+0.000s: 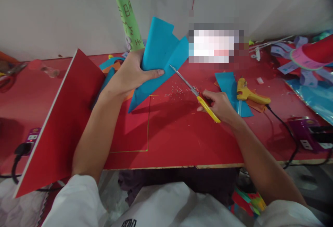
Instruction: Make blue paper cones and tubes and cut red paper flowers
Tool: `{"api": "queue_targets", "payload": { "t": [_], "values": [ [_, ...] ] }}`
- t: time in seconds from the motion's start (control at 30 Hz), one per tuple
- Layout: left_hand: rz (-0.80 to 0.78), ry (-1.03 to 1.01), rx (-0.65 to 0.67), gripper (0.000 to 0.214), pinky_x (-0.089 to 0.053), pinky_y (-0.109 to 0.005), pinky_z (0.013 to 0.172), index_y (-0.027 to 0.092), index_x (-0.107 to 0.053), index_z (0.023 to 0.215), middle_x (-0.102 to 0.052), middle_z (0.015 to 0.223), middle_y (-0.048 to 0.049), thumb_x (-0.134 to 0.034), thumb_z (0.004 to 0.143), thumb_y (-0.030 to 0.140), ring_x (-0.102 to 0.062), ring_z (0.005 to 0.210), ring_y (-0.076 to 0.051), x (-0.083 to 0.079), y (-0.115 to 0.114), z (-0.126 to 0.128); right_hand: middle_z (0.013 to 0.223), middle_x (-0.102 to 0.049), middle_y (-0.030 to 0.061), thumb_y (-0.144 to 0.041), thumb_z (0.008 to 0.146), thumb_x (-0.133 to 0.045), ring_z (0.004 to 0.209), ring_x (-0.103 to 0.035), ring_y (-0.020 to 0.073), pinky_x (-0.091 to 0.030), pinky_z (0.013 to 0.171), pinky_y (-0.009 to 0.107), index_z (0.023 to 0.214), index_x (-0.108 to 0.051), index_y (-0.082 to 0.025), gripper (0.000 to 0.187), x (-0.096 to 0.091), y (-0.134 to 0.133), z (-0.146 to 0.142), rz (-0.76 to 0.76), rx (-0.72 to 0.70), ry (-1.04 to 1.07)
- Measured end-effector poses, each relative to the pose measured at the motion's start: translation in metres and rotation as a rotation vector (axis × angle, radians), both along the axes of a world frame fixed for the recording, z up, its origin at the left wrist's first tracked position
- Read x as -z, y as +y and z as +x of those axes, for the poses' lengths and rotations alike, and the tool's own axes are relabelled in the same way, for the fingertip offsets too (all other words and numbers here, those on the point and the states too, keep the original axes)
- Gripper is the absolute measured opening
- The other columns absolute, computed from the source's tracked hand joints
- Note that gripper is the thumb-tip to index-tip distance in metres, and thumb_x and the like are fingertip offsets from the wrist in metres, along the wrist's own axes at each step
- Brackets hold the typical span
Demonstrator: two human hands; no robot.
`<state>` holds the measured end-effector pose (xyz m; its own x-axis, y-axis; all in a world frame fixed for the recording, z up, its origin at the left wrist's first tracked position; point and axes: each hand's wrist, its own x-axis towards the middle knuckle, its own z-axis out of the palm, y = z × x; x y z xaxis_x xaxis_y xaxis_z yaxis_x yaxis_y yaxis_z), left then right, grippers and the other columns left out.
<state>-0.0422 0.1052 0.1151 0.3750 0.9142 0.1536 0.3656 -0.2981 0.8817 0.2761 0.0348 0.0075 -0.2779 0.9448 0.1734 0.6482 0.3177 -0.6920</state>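
My left hand (135, 69) is closed on a folded sheet of blue paper (158, 46), thumb across its front, held up above the red table. The sheet has a stepped notch along its upper edge and tapers to a point at the lower left. In my right hand (218, 103) is a pair of scissors (194, 90) with yellow handles. Their blades point up and left, the tips at the right part of the blue paper. Whether the blades touch the paper I cannot tell.
A yellow glue gun (251, 93) rests on blue paper scraps (226, 81) at right, its cable running to a purple power strip (307, 135). A red board (62, 116) leans at left. Behind my left hand stands a green paper tube (127, 15). Small white bits (178, 90) litter the table (187, 136).
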Motion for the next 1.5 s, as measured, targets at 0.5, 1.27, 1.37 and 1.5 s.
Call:
{"api": "queue_targets", "payload": {
  "t": [0.5, 1.27, 1.37, 1.5],
  "values": [
    [-0.019, -0.043, -0.065, 0.05, -0.068, -0.052, 0.102, 0.019, -0.074, 0.123, -0.083, 0.126, -0.0048, -0.09, 0.078, 0.031, -0.078, 0.111, -0.028, -0.006, -0.01, 0.006, 0.06, -0.031, -0.0036, -0.092, 0.078, -0.067, 0.061, -0.026, 0.0141, -0.025, 0.058, 0.034, 0.065, -0.031, -0.026, 0.076, -0.009, -0.001, -0.001, -0.05, 0.047, -0.022],
    [-0.076, 0.022, -0.035, 0.056, -0.058, -0.069, 0.11, 0.009, -0.071, 0.129, -0.082, 0.121, -0.0106, -0.089, 0.079, 0.026, -0.077, 0.112, -0.032, -0.006, -0.014, 0.016, 0.062, -0.04, -0.0041, -0.084, 0.083, -0.068, 0.064, -0.031, 0.0153, -0.026, 0.059, 0.032, 0.073, -0.037, -0.026, 0.066, 0.0, 0.0, -0.002, -0.106, -0.003, -0.025],
    [-0.107, 0.009, -0.05, 0.057, -0.058, -0.068, 0.11, 0.01, -0.071, 0.127, -0.082, 0.119, -0.0079, -0.089, 0.076, 0.028, -0.078, 0.113, -0.032, -0.006, -0.014, 0.017, 0.062, -0.034, -0.004, -0.087, 0.081, -0.066, 0.063, -0.027, 0.0151, -0.024, 0.058, 0.034, 0.069, -0.034, -0.026, 0.07, -0.004, 0.0, -0.003, -0.088, 0.01, -0.034],
    [-0.126, 0.038, -0.047, 0.061, -0.055, -0.07, 0.112, 0.009, -0.068, 0.131, -0.079, 0.126, -0.0109, -0.087, 0.078, 0.032, -0.074, 0.123, -0.037, -0.006, -0.014, 0.017, 0.06, -0.031, -0.004, -0.091, 0.079, -0.066, 0.061, -0.025, 0.0148, -0.024, 0.057, 0.034, 0.067, -0.033, -0.026, 0.074, -0.007, 0.0, -0.003, -0.069, 0.029, -0.027]
  ]
}}
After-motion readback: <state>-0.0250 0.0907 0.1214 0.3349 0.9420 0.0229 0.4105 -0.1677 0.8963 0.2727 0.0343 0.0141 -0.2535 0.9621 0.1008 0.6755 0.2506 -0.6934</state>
